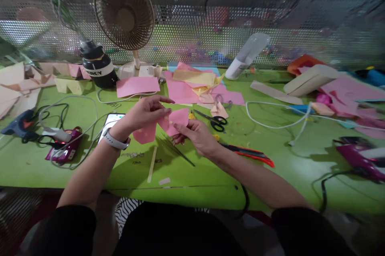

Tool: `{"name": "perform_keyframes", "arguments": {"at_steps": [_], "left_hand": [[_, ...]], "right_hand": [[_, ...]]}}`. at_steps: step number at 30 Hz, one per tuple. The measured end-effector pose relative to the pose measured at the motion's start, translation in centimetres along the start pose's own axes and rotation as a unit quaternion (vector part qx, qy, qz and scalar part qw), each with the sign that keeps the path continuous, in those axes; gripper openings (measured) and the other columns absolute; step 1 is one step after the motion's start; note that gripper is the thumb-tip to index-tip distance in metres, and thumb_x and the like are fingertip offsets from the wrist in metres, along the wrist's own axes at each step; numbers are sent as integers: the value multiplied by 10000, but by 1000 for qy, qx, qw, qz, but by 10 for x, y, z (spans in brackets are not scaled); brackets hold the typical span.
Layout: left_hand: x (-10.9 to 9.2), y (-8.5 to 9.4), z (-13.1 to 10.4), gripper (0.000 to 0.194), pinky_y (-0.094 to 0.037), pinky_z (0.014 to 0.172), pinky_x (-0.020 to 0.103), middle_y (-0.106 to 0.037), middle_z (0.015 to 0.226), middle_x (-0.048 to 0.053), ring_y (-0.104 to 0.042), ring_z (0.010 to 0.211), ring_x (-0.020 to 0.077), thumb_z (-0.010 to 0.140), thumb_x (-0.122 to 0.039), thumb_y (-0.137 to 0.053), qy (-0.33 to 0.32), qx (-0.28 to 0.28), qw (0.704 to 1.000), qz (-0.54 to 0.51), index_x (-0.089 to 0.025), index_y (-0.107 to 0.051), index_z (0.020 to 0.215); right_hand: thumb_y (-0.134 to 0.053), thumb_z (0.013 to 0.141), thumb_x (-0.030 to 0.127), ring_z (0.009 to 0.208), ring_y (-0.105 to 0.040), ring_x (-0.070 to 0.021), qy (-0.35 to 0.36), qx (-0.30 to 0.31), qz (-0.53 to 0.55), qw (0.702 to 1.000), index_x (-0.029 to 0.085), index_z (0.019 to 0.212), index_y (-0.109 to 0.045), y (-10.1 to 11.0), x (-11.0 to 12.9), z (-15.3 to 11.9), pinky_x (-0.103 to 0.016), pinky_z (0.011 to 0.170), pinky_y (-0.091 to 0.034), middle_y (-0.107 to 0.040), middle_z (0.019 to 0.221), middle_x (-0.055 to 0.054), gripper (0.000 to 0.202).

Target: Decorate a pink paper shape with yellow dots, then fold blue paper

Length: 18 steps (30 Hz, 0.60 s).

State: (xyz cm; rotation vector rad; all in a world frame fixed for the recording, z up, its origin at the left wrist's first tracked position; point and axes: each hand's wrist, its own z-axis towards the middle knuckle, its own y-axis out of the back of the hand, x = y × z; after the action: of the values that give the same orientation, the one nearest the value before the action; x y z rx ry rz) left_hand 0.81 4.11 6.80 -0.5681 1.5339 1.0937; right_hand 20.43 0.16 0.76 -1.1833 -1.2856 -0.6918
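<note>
Currently, a creased pink paper piece (179,119) is held above the bench (210,185), over the middle of its near half. The right hand (197,135) pinches the piece near its right edge between thumb and fingers. The left hand (147,112) has its thumb at the upper left of the piece and its index finger extended; whether it grips cannot be told. A second pink flap (144,134) hangs below the left hand; any join is hidden. Black-handled scissors (218,122) and an orange-and-black utility knife (251,154) lie right of centre, the knife closer to the bench's near edge. A slim dark tool (183,155) lies beneath the hands. Caution: uneven pull between the hands could tear the paper at a crease. Lowering the right forearm carelessly could strike the knife. Airflow from the desk fan (124,13) at the far edge, if running, could flutter the flap.
</note>
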Motion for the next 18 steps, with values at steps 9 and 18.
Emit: {"name": "perform_keyframes", "arguments": {"at_steps": [9, 18], "left_hand": [[4, 4, 6, 417, -459, 573, 224, -688, 753, 43, -618, 651, 115, 829, -360, -702, 13, 54, 998, 12, -132, -619, 1168], [-1, 5, 12, 437, -420, 535, 207, -670, 740, 40, -586, 630, 102, 817, -345, -719, -4, 11, 999, 46, -120, -622, 1179]], "right_hand": [[-815, 667, 476, 457, -655, -120, 3, 2, -20, 1000, 168, 703, -699, 6, 3, 1, -195, 415, -467, -712, 569, -23, 331], [-757, 757, 456, 474, -665, -121, 7, 19, 7, 1000, 164, 765, -699, 17, 3, 3, -202, 415, -465, -748, 680, -41, 298]]}}
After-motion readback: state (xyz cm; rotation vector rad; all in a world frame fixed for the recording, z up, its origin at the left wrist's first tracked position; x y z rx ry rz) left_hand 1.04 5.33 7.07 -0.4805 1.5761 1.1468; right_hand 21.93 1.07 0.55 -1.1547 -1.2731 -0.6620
